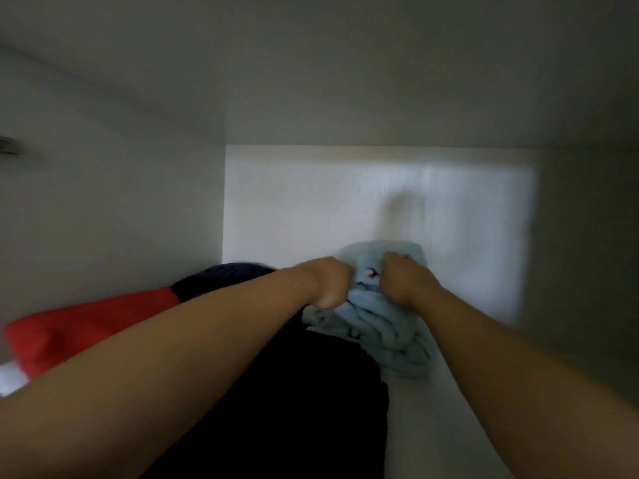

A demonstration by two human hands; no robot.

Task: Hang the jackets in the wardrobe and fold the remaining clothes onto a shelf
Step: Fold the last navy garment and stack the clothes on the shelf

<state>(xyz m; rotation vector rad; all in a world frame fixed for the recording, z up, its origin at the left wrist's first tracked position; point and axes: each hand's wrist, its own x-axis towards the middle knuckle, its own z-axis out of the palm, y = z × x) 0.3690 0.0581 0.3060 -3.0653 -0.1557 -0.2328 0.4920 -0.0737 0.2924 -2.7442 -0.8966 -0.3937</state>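
the left hand (pixel 328 285) and the right hand (pixel 401 278) sit close together, fingers curled tight into the top of a crumpled light blue garment with small dark prints (pixel 380 333). both fists clamp bunched cloth, knuckles up. this two-fisted hold looks meant to keep the bundle together while it is set down or pressed into its place, probably so that it does not fall open.

the blue garment lies inside the wardrobe on the pale wood-grain shelf board (pixel 415 426), just beside a dark navy or black garment (pixel 276 392) that fills the space under the left forearm. a bright red cloth item (pixel 86 330) lies next to the dark one, further left. the pieces sit side by side, likely as one row of put-away clothes.

the picture is blurred. the fingertips are buried in cloth, so the exact grip is hidden. whether the blue garment is neatly folded or only wadded cannot be told. the bright white rectangle beyond the hands could be shelf or back panel. the forearms cover much of the dark garment, and a white patch (pixel 10 378) at the left edge is cut off.
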